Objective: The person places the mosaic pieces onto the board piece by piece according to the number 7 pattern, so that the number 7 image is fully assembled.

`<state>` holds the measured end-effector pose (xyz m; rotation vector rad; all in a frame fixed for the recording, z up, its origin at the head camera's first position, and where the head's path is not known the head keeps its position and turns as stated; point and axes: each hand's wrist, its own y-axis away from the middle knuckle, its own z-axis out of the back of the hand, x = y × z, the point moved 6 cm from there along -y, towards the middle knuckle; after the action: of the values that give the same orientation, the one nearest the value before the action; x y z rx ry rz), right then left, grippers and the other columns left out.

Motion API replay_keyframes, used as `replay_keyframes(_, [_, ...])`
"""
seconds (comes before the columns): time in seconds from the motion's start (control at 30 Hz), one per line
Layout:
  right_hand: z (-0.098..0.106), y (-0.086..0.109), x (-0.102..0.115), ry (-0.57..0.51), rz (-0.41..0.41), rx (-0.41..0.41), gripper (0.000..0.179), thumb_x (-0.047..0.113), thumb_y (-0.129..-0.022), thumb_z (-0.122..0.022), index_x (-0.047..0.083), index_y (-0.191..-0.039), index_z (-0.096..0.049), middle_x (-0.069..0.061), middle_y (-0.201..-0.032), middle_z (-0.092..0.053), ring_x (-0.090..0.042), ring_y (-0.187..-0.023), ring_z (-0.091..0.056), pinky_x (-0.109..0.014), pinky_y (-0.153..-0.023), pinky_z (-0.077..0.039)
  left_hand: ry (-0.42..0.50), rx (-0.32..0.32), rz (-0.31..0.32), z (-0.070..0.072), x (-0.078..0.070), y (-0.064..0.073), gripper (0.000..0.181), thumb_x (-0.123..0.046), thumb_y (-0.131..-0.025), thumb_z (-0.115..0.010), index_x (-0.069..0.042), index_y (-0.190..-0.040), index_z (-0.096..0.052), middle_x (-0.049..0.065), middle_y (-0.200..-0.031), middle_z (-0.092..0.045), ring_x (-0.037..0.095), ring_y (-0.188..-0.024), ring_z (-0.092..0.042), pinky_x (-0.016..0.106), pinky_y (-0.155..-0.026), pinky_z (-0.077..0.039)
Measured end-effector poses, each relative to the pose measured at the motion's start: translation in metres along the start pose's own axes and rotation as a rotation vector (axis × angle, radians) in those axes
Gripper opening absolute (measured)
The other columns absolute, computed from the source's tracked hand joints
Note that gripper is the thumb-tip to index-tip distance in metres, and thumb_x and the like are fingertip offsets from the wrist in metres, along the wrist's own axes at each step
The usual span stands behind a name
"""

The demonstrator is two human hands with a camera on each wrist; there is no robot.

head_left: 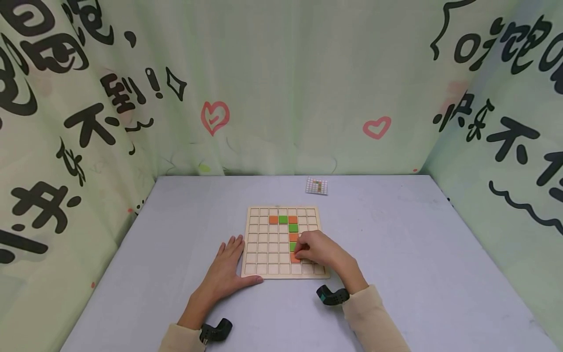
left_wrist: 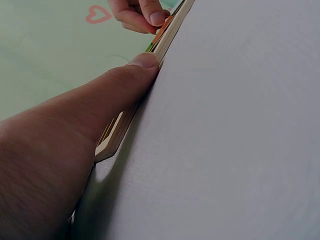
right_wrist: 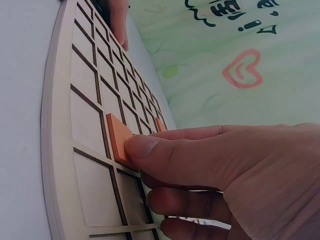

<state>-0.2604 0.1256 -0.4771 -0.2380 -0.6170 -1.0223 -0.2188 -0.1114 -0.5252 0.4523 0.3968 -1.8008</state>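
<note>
A wooden grid board [head_left: 262, 259] lies on the table, with orange and green square tiles in some of its cells. My left hand [head_left: 226, 271] rests at the board's left side, its thumb stretched along the near edge. Thumb and fingers of my right hand [head_left: 324, 250] pinch an orange tile [right_wrist: 119, 140] at a cell in the second row from the near edge. In the right wrist view this tile stands slightly proud of the grid. Farther up the same column are a green tile [head_left: 292, 246] and another orange tile [head_left: 293, 237].
Behind the board, near the table's far edge, lies a small card [head_left: 316, 186] with a grid pattern. The pale table [head_left: 396, 234] spreads out on both sides. A light green curtain [head_left: 290, 88] with black writing and pink hearts surrounds the table.
</note>
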Motion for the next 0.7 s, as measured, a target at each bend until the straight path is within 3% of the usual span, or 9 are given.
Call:
replay_keyframes(0.37, [0.003, 0.001, -0.003, -0.002, -0.029, -0.022, 0.007, 0.014, -0.089, -0.076, 0.017, -0.083, -0.074, 0.009, -0.078, -0.066, -0.009, -0.073, -0.056, -0.022, -0.067, -0.05, 0.029, -0.001, 0.004, 0.001, 0.0, -0.001, 0.113, -0.072, -0.074, -0.073, -0.003, -0.155, -0.034, 0.013, -0.165, -0.03, 0.03, -0.156, -0.019, 0.049, -0.129, -0.014])
replay_keyframes(0.7, [0.021, 0.005, -0.003, 0.053, -0.078, -0.133, 0.008, 0.017, -0.095, -0.069, 0.012, -0.097, -0.074, 0.002, -0.089, -0.071, -0.009, -0.075, -0.056, -0.027, -0.072, -0.053, 0.143, -0.038, 0.029, 0.007, 0.0, -0.002, 0.097, -0.061, -0.082, -0.072, -0.002, -0.152, -0.04, 0.016, -0.16, -0.038, 0.032, -0.154, -0.026, 0.049, -0.129, -0.016])
